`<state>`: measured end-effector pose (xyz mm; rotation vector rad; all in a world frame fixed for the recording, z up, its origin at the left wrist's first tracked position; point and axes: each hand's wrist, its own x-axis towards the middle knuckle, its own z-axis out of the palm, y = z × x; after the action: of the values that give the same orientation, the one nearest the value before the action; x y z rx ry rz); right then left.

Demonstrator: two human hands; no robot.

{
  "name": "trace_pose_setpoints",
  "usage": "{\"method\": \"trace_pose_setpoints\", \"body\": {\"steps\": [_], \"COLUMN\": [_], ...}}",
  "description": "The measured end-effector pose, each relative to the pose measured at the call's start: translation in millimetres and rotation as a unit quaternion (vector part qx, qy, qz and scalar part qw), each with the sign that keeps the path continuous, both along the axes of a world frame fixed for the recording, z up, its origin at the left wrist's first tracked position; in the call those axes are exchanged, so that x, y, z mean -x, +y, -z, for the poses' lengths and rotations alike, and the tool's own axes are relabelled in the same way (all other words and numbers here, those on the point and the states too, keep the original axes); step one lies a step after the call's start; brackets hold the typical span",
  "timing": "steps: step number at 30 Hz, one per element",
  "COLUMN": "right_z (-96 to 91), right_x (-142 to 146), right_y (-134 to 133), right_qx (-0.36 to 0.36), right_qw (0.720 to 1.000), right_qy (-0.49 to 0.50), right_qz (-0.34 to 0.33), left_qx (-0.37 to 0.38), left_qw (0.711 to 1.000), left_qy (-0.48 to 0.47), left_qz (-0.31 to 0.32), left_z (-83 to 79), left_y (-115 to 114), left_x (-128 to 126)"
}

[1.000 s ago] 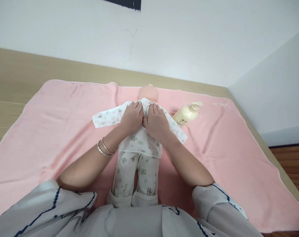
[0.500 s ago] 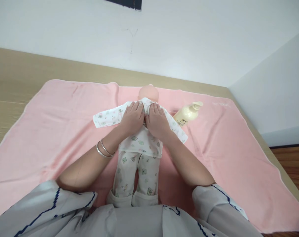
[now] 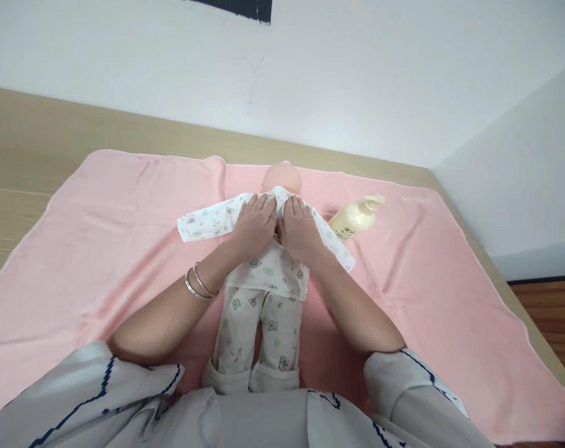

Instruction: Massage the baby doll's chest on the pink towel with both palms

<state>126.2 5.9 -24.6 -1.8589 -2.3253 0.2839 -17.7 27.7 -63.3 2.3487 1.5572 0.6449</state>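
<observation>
A baby doll point(image 3: 283, 178) lies on the pink blanket point(image 3: 137, 261), its head toward the wall. It wears a white printed top point(image 3: 272, 270) with the sleeves spread and matching printed trousers point(image 3: 238, 330). My left hand point(image 3: 256, 227) lies flat on the upper part of the top, fingers stretched out toward the head. Beside it my right hand point(image 3: 299, 230) rests the same way on the other half, and the thumbs meet near the middle. Neither hand grips anything. The palms and the cloth under them are hidden.
A cream pump bottle point(image 3: 356, 218) lies tilted on the blanket, close to the doll's right-hand sleeve in view. The blanket covers most of a wooden table point(image 3: 16, 134). Behind stands a white wall point(image 3: 338, 81), with a dark panel point(image 3: 245, 9) at the top.
The view has shifted very slightly. Both hands stay flat on the doll's top, and the doll and bottle keep their places.
</observation>
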Motion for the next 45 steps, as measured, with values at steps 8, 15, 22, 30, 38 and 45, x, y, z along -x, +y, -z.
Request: {"method": "trace_pose_setpoints", "body": {"steps": [8, 15, 22, 30, 38, 45], "right_z": [-1.5, -1.3, -3.7, 2.4, -4.8, -11.0], "right_x": [0, -1, -4, -18, 0, -2], "right_y": [-3, -1, 4, 24, -7, 0], "right_qx": [-0.007, -0.004, 0.020, 0.038, -0.047, -0.024], "right_qw": [1.000, 1.000, 1.000, 0.997, 0.998, 0.998], "right_qy": [-0.013, -0.029, 0.002, 0.029, -0.044, 0.053], "right_qz": [-0.003, 0.000, 0.009, 0.067, 0.020, 0.034], "left_qx": [0.023, 0.064, 0.053, 0.024, -0.013, 0.027], "left_qw": [0.999, 0.997, 0.997, 0.996, 0.997, 0.995], "left_qy": [-0.037, -0.014, -0.035, -0.063, -0.045, -0.029], "left_qz": [-0.019, -0.027, -0.041, -0.063, -0.066, -0.090], "left_z": [-1.9, -10.2, -5.5, -1.0, -2.2, 3.9], "left_y": [-3, -5, -2, -2, 8, 11], "left_x": [-4, -5, -5, -7, 0, 0]}}
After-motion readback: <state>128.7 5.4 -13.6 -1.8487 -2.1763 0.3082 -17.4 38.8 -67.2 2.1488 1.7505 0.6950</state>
